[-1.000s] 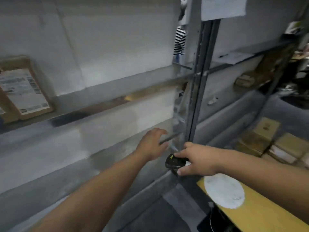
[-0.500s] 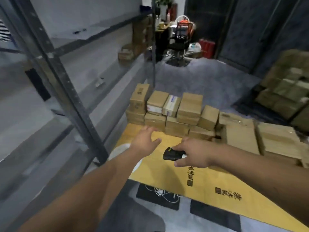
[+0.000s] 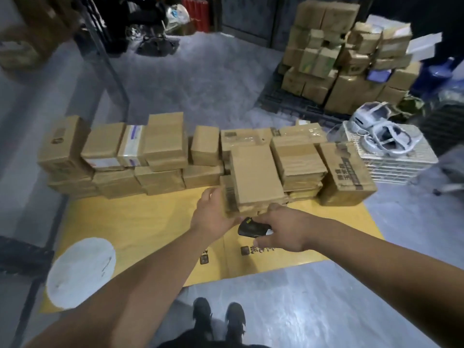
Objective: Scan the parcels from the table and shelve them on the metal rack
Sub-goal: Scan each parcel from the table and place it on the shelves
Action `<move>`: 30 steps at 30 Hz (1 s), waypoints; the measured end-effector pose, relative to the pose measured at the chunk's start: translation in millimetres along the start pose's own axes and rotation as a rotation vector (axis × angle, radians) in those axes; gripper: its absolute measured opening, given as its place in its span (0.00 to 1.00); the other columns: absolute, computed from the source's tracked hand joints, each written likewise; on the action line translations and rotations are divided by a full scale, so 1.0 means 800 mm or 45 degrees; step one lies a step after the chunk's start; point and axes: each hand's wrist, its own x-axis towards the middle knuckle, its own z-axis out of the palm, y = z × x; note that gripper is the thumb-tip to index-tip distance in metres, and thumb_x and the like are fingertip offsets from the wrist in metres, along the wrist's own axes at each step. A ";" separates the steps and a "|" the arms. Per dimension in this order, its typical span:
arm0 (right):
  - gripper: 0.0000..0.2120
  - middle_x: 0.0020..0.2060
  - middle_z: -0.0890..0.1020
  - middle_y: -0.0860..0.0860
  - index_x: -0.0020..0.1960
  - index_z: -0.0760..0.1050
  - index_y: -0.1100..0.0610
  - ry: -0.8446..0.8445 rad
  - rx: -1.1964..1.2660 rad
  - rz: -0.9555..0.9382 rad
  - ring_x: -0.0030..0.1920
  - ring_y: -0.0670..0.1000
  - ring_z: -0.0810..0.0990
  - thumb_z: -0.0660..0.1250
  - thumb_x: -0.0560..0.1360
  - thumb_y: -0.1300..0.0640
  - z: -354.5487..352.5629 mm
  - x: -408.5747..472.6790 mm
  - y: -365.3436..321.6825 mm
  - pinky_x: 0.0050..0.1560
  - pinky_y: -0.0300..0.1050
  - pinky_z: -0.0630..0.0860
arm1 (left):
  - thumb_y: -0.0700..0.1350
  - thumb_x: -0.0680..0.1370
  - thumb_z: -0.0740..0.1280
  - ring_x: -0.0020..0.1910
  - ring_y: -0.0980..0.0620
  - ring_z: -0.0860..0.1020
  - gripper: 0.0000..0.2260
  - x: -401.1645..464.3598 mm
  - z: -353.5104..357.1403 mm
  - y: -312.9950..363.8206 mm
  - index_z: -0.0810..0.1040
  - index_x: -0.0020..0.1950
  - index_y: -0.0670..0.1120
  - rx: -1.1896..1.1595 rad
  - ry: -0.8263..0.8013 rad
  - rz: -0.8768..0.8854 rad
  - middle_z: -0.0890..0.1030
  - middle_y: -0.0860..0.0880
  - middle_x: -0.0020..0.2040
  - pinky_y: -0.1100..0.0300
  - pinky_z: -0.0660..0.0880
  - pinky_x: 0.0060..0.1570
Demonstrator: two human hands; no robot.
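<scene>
With a long double row of parcels (image 3: 160, 156) waiting unshelved on the yellow bench (image 3: 140, 222), most work seemingly remains: the left hand (image 3: 213, 214) grasps the nearest parcel (image 3: 253, 179) at its near-left corner while the right hand (image 3: 283, 229) clasps the scanner (image 3: 248, 226) just beside it.

Parcels (image 3: 160, 156) along table's (image 3: 140, 222) far edge, basket (image 3: 391, 159) right.

Dim, cool overhead light, soft motion blur throughout, wide-angle bending at edges.
</scene>
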 end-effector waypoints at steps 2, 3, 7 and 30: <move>0.23 0.52 0.70 0.47 0.68 0.77 0.46 0.007 0.070 0.035 0.49 0.50 0.77 0.68 0.79 0.34 0.007 -0.003 0.019 0.57 0.49 0.77 | 0.64 0.65 0.82 0.78 0.48 0.63 0.53 0.013 0.015 0.017 0.55 0.82 0.60 -0.049 -0.036 0.023 0.58 0.52 0.80 0.48 0.70 0.73; 0.22 0.50 0.69 0.45 0.68 0.77 0.46 0.010 0.098 0.048 0.47 0.47 0.75 0.68 0.80 0.35 0.010 -0.006 0.027 0.55 0.48 0.76 | 0.65 0.64 0.82 0.79 0.48 0.62 0.54 0.019 0.021 0.026 0.53 0.81 0.62 -0.059 -0.051 0.024 0.55 0.53 0.81 0.48 0.69 0.74; 0.21 0.53 0.69 0.47 0.66 0.77 0.45 0.003 0.149 0.106 0.45 0.46 0.74 0.68 0.79 0.34 0.010 -0.013 0.052 0.51 0.48 0.73 | 0.63 0.65 0.83 0.83 0.45 0.54 0.56 0.041 0.042 0.063 0.48 0.81 0.68 -0.010 -0.133 0.013 0.40 0.53 0.84 0.49 0.65 0.76; 0.24 0.56 0.69 0.50 0.70 0.75 0.44 -0.107 -0.045 -0.118 0.50 0.54 0.77 0.67 0.79 0.34 0.002 0.042 0.013 0.55 0.51 0.78 | 0.50 0.75 0.79 0.84 0.45 0.52 0.52 -0.042 0.008 -0.076 0.43 0.83 0.69 0.031 -0.047 -0.103 0.40 0.49 0.84 0.51 0.62 0.79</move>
